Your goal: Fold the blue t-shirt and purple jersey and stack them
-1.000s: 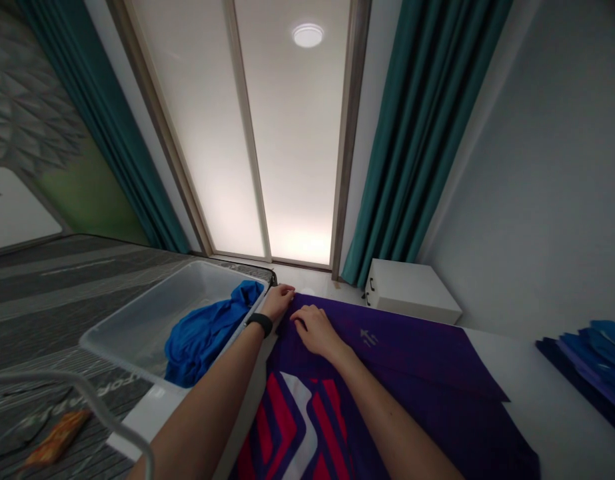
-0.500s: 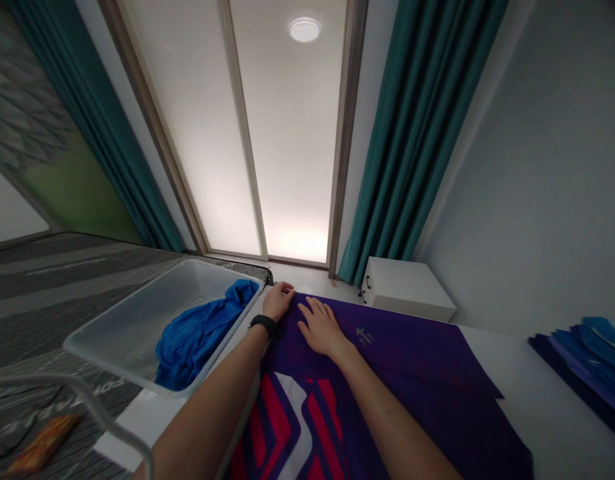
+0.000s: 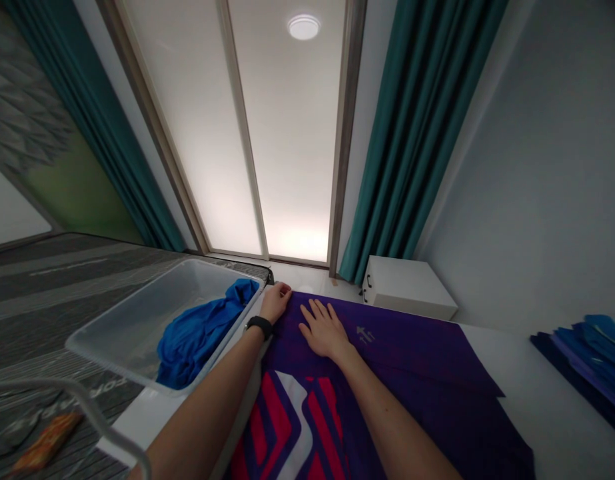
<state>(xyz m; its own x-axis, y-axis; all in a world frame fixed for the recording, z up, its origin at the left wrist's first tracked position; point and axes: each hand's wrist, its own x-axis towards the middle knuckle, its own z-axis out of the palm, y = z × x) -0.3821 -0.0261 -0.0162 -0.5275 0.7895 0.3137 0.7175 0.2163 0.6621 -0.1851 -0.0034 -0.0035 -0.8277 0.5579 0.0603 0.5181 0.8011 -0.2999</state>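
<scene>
A dark purple sports shirt [image 3: 412, 353] with a red and white pattern is spread over a white table [image 3: 517, 380]. At its far left corner, my left hand [image 3: 276, 301], with a black band on the wrist, has its fingers pinched on the fabric edge. My right hand [image 3: 324, 330] lies flat on the shirt just right of it, fingers apart. A small grey arrow print shows on the cloth beyond the right hand.
To the left, a clear plastic bin [image 3: 122, 313] holds a crumpled blue garment [image 3: 202, 337]. Stacked blue and purple clothes [image 3: 587, 360] lie at the far right. A white drawer cabinet [image 3: 407, 283] stands behind the table. A grey curved bar [image 3: 82, 393] crosses the lower left.
My left hand has shifted very slightly left along the shirt's edge. The right hand's fingers are spread a little wider, flat on the cloth.
</scene>
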